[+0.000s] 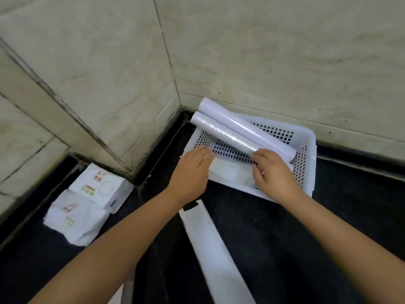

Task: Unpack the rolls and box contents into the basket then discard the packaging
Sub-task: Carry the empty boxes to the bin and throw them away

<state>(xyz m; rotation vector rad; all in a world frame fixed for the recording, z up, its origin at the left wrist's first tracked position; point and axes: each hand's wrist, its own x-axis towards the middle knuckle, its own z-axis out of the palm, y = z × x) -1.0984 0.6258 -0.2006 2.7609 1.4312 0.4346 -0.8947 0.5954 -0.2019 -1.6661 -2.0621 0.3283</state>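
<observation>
Head view. Basket (308,139), white, perforated, on a dark counter (328,227) in the wall corner. Two rolls (241,132) lie side by side across it, far ends over the rim. Left hand (190,170): fingers flat, extended over the near rim, holding nothing. Right hand (274,172): fingers curled on the nearer roll's end. Box (103,185) and wrapper (74,220) left, well apart. Long white packaging (210,244) in front of the basket.

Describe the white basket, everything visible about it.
The white basket looks like plastic, rectangular, with perforated walls and floor and a solid rim. It sits on the dark counter in the corner by the tiled wall. Two white rolls lie across it, their far ends jutting over the rim. The left hand and right hand reach into it.
</observation>
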